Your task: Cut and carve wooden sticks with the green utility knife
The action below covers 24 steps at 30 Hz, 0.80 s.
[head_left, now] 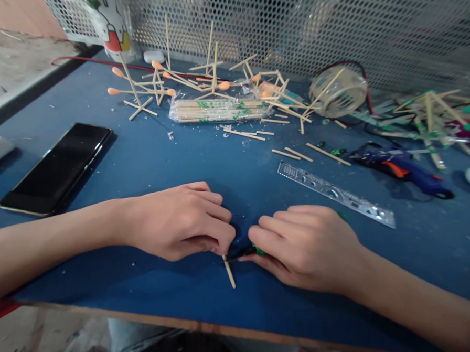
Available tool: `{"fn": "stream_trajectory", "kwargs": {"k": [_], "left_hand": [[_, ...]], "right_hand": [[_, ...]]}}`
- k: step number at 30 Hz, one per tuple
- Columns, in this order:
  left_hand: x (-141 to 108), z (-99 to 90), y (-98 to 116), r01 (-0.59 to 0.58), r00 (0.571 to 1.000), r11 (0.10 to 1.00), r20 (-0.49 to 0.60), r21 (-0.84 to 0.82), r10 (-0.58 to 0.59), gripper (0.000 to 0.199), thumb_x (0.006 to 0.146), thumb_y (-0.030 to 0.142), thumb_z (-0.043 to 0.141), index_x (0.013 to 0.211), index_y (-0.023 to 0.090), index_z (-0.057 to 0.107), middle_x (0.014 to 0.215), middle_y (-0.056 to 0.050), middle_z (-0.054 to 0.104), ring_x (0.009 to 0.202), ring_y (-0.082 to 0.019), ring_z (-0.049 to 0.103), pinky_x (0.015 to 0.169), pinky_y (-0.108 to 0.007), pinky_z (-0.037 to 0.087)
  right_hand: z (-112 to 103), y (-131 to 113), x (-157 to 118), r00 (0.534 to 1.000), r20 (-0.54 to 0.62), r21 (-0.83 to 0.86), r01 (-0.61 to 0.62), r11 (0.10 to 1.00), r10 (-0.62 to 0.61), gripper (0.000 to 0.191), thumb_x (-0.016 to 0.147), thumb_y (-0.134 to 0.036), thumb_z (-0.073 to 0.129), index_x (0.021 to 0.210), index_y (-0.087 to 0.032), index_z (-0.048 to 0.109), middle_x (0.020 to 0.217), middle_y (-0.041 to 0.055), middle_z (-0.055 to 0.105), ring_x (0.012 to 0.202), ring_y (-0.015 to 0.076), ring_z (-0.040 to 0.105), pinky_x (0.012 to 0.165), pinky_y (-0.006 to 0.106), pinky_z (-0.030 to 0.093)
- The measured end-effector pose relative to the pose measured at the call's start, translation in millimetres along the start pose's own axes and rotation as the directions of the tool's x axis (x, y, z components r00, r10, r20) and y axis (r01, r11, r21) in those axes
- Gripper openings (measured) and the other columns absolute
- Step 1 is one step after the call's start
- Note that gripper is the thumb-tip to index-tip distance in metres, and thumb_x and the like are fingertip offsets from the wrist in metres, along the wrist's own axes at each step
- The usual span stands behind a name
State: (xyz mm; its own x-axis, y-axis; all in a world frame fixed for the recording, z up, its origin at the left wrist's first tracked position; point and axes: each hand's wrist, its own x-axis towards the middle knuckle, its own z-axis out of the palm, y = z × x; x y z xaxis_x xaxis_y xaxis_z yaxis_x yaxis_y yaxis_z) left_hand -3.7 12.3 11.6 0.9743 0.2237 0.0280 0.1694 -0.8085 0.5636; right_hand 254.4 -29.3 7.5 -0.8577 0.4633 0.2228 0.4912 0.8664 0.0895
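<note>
My left hand (pixel 183 223) is closed in a pinch on a thin wooden stick (pixel 230 275), whose lower end juts out toward the table's front edge. From my closed right hand (pixel 310 248) pokes a small tool (pixel 243 252) with a dark narrow tip and a bit of green at the grip. That tip meets the stick just below my left fingertips. Most of the tool is hidden in the fist, so its exact kind is unclear. A clear plastic ruler (pixel 336 194) lies beyond my right hand.
A phone (pixel 58 166) lies left on the blue table (pixel 134 291). Farther back are a plastic-wrapped bundle of sticks (pixel 218 110), cut stick pieces (pixel 245 135) and stick figures with orange tips (pixel 139 89). A blue glue gun (pixel 412 172) and clear tape roll (pixel 337 92) sit right.
</note>
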Motion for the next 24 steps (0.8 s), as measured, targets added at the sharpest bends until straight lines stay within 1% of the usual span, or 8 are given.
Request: {"fn": "stream_trajectory", "kwargs": {"k": [5, 8, 12, 15, 24], "left_hand": [[-0.8, -2.5, 1.3, 0.003, 1.0, 1.0, 0.023, 0.015, -0.004, 0.02, 0.107, 0.021, 0.047, 0.096, 0.024, 0.065, 0.089, 0.0, 0.065, 0.086, -0.017, 0.054, 0.084, -0.033, 0.03], [-0.6, -3.2, 1.6, 0.0, 1.0, 1.0, 0.03, 0.024, -0.001, 0.019, 0.107, 0.021, 0.047, 0.097, 0.023, 0.064, 0.089, 0.0, 0.063, 0.086, -0.016, 0.052, 0.084, -0.033, 0.029], [-0.1, -2.5, 0.6, -0.003, 1.0, 1.0, 0.031, 0.02, 0.002, 0.021, 0.107, 0.02, 0.046, 0.097, 0.023, 0.064, 0.088, 0.0, 0.063, 0.084, -0.017, 0.052, 0.084, -0.033, 0.029], [-0.3, -2.1, 0.0, -0.003, 1.0, 1.0, 0.023, 0.009, 0.003, 0.021, 0.107, 0.022, 0.046, 0.096, 0.024, 0.064, 0.087, 0.0, 0.063, 0.084, -0.017, 0.053, 0.083, -0.034, 0.029], [0.1, -2.2, 1.1, 0.011, 1.0, 1.0, 0.01, 0.015, -0.011, 0.02, 0.106, 0.021, 0.048, 0.094, 0.025, 0.065, 0.087, 0.001, 0.065, 0.083, -0.018, 0.055, 0.082, -0.033, 0.03]], "right_hand": [[6.8, 13.4, -2.5, 0.997, -0.058, 0.03, 0.054, 0.998, -0.052, 0.042, 0.105, -0.051, 0.04, 0.078, -0.023, 0.057, 0.063, -0.0048, 0.054, 0.054, 0.0144, 0.043, 0.057, 0.032, 0.024], [9.7, 18.3, -4.9, 0.996, -0.059, 0.035, 0.062, 0.997, -0.06, 0.041, 0.104, -0.052, 0.041, 0.08, -0.023, 0.058, 0.063, -0.0053, 0.053, 0.054, 0.0148, 0.043, 0.057, 0.032, 0.025], [10.0, 16.8, -6.5, 0.996, -0.043, -0.011, 0.072, 0.997, -0.073, 0.041, 0.103, -0.054, 0.043, 0.08, -0.024, 0.058, 0.063, -0.0057, 0.052, 0.054, 0.0155, 0.043, 0.056, 0.032, 0.024], [8.6, 15.0, -6.0, 0.997, -0.037, -0.026, 0.067, 0.997, -0.068, 0.043, 0.104, -0.054, 0.04, 0.079, -0.024, 0.057, 0.063, -0.0056, 0.052, 0.054, 0.0154, 0.043, 0.056, 0.032, 0.024], [5.5, 17.1, -4.3, 0.996, -0.016, -0.027, 0.082, 0.996, -0.083, 0.043, 0.105, -0.052, 0.038, 0.079, -0.023, 0.055, 0.063, -0.0053, 0.053, 0.055, 0.0145, 0.042, 0.057, 0.032, 0.023]]}}
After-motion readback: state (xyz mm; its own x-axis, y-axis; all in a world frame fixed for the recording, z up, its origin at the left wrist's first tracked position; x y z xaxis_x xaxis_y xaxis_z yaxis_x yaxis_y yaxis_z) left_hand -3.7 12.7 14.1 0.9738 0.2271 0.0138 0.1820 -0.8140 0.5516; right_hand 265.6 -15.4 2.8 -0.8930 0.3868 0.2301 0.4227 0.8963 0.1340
